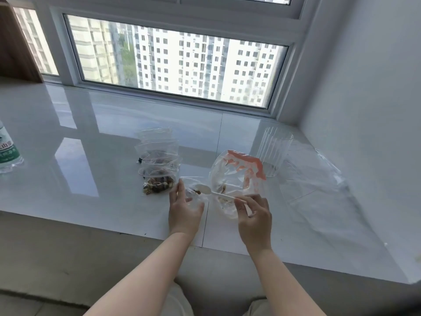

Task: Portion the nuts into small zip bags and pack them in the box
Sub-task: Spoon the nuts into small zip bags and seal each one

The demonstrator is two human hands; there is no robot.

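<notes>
On the white tabletop [91, 133], filled small zip bags [159, 169] of nuts lie left of the left hand [183, 210], whose fingers hold an open small bag [193, 195], while the right hand [254, 218] pinches a white spoon [214, 192] tipped into it, before the nearly empty large bag [237, 179] and clear box [274, 151].

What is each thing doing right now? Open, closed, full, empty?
Small zip bag: open, held by left hand.
Spoon: in right hand, bowl at bag's mouth.
Big bag: open, nearly empty.
Filled bags: piled, holding nuts.
Clear cup: upright, looks empty.
</notes>
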